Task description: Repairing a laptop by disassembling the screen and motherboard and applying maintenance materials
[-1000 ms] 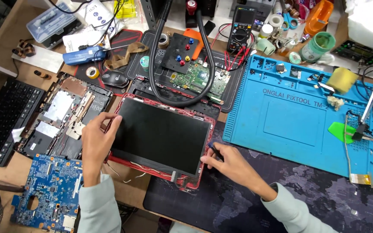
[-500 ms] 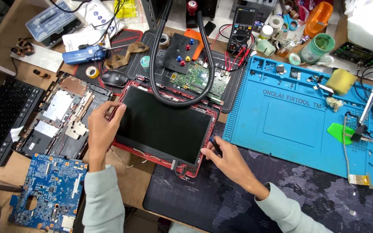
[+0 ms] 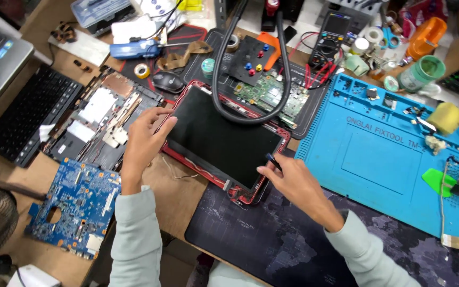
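Observation:
A dark laptop screen panel (image 3: 221, 141) lies in a red lid frame (image 3: 245, 195) in the middle of the workbench. My left hand (image 3: 143, 142) rests on the panel's left edge, fingers spread over the corner. My right hand (image 3: 293, 183) pinches a thin dark tool (image 3: 273, 161) whose tip touches the panel's right edge. A black looped cable (image 3: 251, 119) hangs over the panel's far end.
A blue silicone work mat (image 3: 383, 154) lies to the right. A dark desk mat (image 3: 272, 244) is under my right arm. A blue circuit board (image 3: 73, 204), an opened laptop base (image 3: 102, 114) and a black keyboard (image 3: 27, 119) sit on the left. A green board (image 3: 269, 95), multimeter (image 3: 336, 29) and tape rolls crowd the back.
The screen panel in its red frame has slid away from me and turned a little. Both hands moved with it, my left hand now flatter on the left corner.

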